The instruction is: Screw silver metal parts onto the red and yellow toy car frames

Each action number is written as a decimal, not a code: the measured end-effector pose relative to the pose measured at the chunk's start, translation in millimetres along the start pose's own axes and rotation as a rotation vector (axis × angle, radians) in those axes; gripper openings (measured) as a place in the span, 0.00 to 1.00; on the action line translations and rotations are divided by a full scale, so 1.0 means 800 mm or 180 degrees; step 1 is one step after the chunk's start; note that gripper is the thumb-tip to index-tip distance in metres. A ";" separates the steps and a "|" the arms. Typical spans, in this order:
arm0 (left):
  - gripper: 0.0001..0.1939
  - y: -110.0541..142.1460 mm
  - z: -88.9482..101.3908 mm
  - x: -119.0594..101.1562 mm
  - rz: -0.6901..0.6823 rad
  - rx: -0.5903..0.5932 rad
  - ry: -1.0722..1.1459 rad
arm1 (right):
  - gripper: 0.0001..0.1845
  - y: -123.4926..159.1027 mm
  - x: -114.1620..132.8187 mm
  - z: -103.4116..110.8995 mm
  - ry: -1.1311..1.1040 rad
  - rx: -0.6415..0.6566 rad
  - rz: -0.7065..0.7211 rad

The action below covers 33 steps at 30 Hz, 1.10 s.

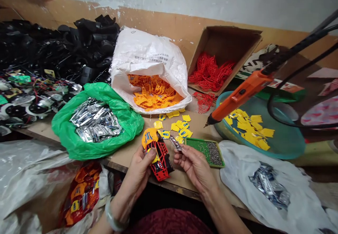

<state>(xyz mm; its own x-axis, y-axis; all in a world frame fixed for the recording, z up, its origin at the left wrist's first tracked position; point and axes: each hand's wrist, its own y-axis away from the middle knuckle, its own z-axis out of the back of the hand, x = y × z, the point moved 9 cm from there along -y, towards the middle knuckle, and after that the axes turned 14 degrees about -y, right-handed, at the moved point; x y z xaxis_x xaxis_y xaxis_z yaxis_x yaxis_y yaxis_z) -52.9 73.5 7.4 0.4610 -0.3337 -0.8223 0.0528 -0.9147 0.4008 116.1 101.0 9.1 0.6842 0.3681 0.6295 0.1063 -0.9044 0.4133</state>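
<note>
My left hand grips a toy car body with an orange hood, a red cage frame and black parts, the thumb pressed on a yellow piece. Beside it, my right hand pinches a small shiny silver plastic part between thumb and fingers. The silver part is held close to the car but apart from it. Just beyond both hands lie loose yellow pieces with blue marks. Right of them, a green tray holds many small screws.
A green bag of silver parts stands left, a white sack of orange parts behind. An orange electric screwdriver hangs at right over a teal basin. A cardboard box holds red frames; black shells pile far left.
</note>
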 end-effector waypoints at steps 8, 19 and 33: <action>0.28 0.023 0.026 0.001 0.0134 0.0648 0.0353 | 0.16 -0.001 -0.006 0.004 0.1394 0.0198 0.0894; 0.25 0.025 0.033 0.000 0.0012 0.0908 0.0566 | 0.10 0.023 -0.003 -0.039 0.3262 0.0892 0.2386; 0.26 0.016 0.026 0.002 -0.0024 0.0911 0.0188 | 0.12 0.066 0.016 -0.092 0.2721 0.1444 0.2258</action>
<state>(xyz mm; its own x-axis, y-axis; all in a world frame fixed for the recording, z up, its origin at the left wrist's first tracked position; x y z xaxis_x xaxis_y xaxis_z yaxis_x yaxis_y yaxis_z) -70.3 56.3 3.0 0.5127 -0.3205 -0.7965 -0.1918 -0.9470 0.2576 77.0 74.0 87.1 0.0108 -0.3741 0.9273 0.2614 -0.8941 -0.3637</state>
